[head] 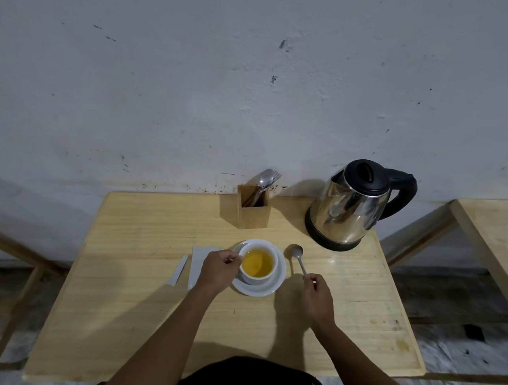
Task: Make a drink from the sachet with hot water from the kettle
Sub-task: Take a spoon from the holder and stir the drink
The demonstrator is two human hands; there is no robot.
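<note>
A white cup (266, 276) full of yellow drink stands on a white saucer (273, 288) in the middle of the wooden table (138, 274). My left hand (218, 269) grips the cup's handle on its left side. My right hand (317, 297) pinches the handle end of a metal spoon (296, 255), whose bowl lies right of the saucer. The empty white sachet (198, 259) lies left of the cup, partly under my left hand, with its torn strip (177, 271) beside it. The steel kettle (350, 211) with a black lid sits at the back right.
A wooden holder (253, 211) with a spoon and fork stands at the back centre against the wall. A second wooden table (502, 239) is off to the right, across a gap. The table's right edge runs close to the kettle base.
</note>
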